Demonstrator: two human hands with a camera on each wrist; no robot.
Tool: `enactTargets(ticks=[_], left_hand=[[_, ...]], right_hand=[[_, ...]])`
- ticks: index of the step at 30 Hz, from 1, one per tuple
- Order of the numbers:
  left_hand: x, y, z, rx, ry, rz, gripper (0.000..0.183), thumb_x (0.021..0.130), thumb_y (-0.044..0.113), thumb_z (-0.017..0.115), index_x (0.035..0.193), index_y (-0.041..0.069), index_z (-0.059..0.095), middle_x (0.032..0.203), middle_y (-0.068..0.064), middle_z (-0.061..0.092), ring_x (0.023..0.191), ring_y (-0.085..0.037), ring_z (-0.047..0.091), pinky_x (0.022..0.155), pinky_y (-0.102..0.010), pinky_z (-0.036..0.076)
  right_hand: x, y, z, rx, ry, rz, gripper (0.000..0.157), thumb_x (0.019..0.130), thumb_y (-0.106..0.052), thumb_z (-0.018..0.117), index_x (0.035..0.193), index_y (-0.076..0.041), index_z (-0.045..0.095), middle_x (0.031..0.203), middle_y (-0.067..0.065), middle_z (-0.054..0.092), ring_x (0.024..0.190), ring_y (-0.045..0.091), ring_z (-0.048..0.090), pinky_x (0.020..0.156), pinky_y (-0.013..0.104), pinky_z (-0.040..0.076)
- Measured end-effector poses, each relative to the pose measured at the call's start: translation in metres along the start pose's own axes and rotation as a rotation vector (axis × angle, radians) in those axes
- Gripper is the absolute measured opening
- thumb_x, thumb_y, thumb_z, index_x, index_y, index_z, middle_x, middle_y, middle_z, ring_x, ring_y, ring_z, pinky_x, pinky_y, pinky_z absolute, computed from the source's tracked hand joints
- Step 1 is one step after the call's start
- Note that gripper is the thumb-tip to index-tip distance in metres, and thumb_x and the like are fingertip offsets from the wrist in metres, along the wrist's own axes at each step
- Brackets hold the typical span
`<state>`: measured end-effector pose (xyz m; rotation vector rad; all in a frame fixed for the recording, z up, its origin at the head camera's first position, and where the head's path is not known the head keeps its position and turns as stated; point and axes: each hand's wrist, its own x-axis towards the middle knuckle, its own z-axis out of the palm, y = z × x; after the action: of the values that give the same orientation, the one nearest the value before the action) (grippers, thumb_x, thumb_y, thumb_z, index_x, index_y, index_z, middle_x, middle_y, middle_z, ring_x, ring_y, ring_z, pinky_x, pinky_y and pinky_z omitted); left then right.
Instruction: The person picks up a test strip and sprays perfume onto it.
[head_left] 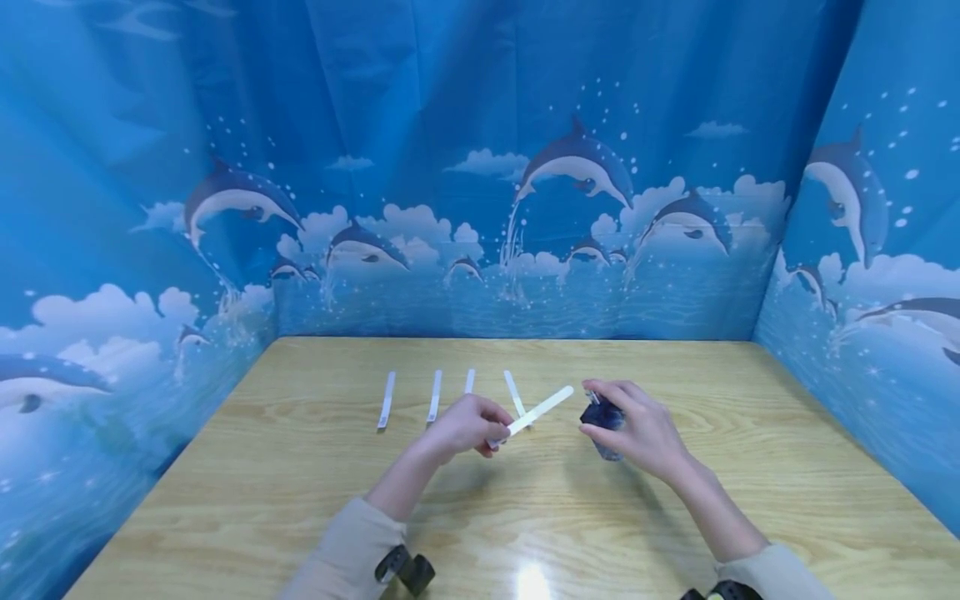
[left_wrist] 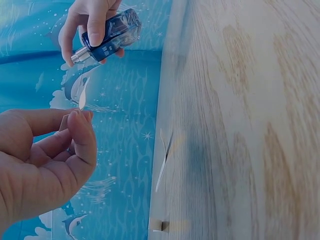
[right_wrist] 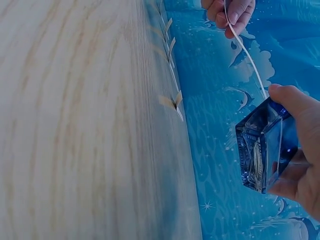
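Between thumb and fingers my left hand (head_left: 468, 425) pinches one end of a white paper test strip (head_left: 542, 411), which slants up to the right. My right hand (head_left: 637, 425) grips a dark blue glass perfume bottle (head_left: 609, 446) above the table. A finger lies at the silver spray nozzle (left_wrist: 80, 56), seen in the left wrist view; whether it is pressed I cannot tell. The nozzle points toward the strip, and the two are apart in the head view. The faceted base of the bottle (right_wrist: 255, 150) faces the right wrist camera.
Several more white strips, such as the leftmost strip (head_left: 386, 401), lie in a spaced row on the wooden table (head_left: 315, 492). The nearest strip (head_left: 516, 392) lies behind the held one. A blue dolphin-print curtain (head_left: 450, 108) stands along the back and both sides.
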<state>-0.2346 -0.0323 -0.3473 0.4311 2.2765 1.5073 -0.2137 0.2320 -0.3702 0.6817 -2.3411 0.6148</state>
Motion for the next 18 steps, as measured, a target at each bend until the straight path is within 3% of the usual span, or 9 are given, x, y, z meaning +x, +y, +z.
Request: enactTargets(ticks=[6,12,18], left_hand=[[0.0005,-0.0014,-0.0006,-0.006,0.001,0.001,0.015,0.083,-0.004,0.059,0.097,-0.006,0.064,0.075,-0.011,0.059,0.06,-0.014,0.053,0.055,-0.023,0.053],[-0.0012,-0.0024,-0.0021,-0.009,0.012,-0.004,0.015,0.083,-0.004,0.058,0.097,-0.007,0.064,0.074,-0.011,0.059,0.06,-0.014,0.053,0.055,-0.023,0.053],[-0.0015,-0.0046,-0.0035,-0.009,0.018,0.005,0.015,0.083,-0.004,0.059,0.097,-0.007,0.064,0.075,-0.012,0.059,0.06,-0.014,0.053,0.055,-0.023,0.053]], right_hand=[[0.0002,0.0002,-0.0007,-0.02,0.012,-0.005,0.055,0.068,-0.019,0.081,0.118,-0.01,0.061,0.103,0.01,0.061,0.079,0.022,0.062,0.053,0.031,0.049],[-0.0001,0.0002,-0.0007,-0.046,0.031,0.027,0.056,0.068,-0.019,0.081,0.119,-0.011,0.06,0.103,0.013,0.059,0.064,0.016,0.058,0.045,0.022,0.038],[-0.0004,0.0025,-0.0006,-0.043,0.056,0.084,0.059,0.068,-0.02,0.081,0.122,-0.014,0.058,0.107,0.015,0.059,0.078,0.026,0.061,0.045,0.024,0.04]])
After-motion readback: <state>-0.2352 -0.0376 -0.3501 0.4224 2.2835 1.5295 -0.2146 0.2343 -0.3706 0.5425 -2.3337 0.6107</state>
